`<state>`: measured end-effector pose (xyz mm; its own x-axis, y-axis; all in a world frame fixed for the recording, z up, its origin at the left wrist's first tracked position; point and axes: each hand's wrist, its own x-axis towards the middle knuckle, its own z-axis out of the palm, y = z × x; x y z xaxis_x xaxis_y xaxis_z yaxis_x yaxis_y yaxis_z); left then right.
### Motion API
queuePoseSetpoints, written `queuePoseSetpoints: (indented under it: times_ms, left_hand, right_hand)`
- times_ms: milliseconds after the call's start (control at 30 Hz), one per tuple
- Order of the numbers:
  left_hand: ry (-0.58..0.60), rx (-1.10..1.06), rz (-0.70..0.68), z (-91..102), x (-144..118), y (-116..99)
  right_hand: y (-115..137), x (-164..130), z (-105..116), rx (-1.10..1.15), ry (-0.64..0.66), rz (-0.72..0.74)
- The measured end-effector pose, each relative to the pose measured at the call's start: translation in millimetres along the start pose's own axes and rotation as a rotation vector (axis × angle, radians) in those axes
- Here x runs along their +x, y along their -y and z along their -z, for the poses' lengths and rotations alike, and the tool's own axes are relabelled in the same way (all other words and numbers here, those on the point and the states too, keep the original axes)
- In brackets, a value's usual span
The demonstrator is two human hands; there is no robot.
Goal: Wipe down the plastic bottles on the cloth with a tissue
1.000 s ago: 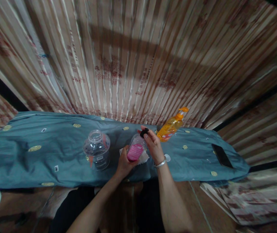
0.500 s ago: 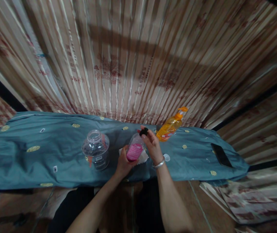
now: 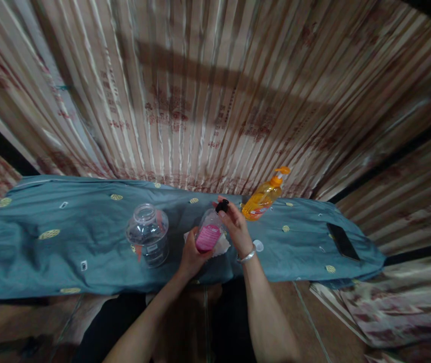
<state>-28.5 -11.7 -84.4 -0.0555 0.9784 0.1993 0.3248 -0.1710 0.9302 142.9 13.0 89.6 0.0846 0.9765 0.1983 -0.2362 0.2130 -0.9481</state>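
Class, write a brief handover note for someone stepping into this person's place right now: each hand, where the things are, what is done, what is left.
Left hand: grips the pink-labelled bottle, tilted, above a white tissue.
Right hand: fingers on the bottle's black cap.
Nearby on the blue cloth: clear jar at left, open-topped; orange pump bottle at back; dark phone far right.
Done: bottle picked up.
Left: cap is on the neck; whether tight or loose cannot be told.
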Motion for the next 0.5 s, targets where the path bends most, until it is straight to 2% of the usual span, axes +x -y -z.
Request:
queuePoseSetpoints:
  times_ms: [167,500]
  left_hand:
    - [-0.002,-0.006,-0.007,-1.3,-0.8,-0.7]
    - [-0.001,-0.005,-0.018,-0.2,-0.2,-2.5]
  right_hand:
    - [-4.1,2.9,-1.6,0.013,-0.064,0.000]
    - [2.5,-1.1,1.2,-0.039,-0.025,0.011]
